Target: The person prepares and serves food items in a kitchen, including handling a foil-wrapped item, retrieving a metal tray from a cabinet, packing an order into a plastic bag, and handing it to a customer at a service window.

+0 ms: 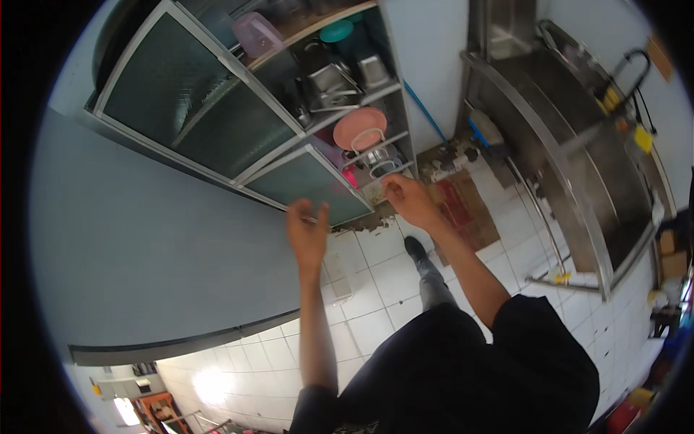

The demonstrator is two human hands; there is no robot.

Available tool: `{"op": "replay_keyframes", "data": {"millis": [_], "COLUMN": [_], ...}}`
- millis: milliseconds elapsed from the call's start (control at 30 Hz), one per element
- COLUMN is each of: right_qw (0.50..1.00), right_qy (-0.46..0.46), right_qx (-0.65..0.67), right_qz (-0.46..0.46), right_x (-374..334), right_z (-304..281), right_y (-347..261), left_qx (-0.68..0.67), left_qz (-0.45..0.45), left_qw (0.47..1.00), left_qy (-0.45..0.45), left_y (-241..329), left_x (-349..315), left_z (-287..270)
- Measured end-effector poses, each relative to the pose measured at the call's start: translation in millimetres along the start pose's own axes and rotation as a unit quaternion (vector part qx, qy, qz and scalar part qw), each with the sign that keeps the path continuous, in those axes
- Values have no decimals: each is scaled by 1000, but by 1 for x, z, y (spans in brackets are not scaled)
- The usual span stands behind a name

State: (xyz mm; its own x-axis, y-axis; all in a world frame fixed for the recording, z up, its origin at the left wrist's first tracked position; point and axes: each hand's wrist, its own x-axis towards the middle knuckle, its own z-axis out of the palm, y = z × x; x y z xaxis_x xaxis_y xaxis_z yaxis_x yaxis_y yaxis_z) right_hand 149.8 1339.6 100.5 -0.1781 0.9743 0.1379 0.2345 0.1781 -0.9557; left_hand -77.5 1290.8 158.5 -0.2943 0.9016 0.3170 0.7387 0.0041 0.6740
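Observation:
My left hand (308, 230) is raised in front of the lower frosted-glass cabinet door (307, 181), thumb and fingers apart. Nothing shows plainly in its grasp. This door stands ajar, tilted out from the cabinet. My right hand (409, 199) is at the open lower shelf with its fingers curled; whether it grips anything is hidden. Just beyond its fingers is a metal pot (381, 157) with a loop-shaped handle. A round pink plastic basin (359, 128) leans on the shelf above the pot, and a bright pink item (350, 176) lies beside it.
Upper shelves hold metal containers (332, 78), a green bowl (336, 30) and a pink pitcher (257, 34). A larger frosted door (195, 94) is at left. Stainless sinks (578, 145) stand right, by a broom (486, 129). Flattened cardboard (466, 210) lies on the tiled floor (383, 278).

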Motion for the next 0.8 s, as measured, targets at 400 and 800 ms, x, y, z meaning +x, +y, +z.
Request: {"op": "replay_keyframes", "data": {"millis": [400,800], "right_qw": [987,921], "right_qy": [-59,-164], "right_qx": [-5,322], "right_qz": [-151,147], "right_x": [253,341], "right_z": [122,159], "right_y": [-41,-13], "left_qx": [230,28], "left_qz": [25,-120], "left_qw": [911,934], "left_qy": [342,334], "left_y": [-7,-41], "left_x": [292,87], "left_z": [63,-14]}}
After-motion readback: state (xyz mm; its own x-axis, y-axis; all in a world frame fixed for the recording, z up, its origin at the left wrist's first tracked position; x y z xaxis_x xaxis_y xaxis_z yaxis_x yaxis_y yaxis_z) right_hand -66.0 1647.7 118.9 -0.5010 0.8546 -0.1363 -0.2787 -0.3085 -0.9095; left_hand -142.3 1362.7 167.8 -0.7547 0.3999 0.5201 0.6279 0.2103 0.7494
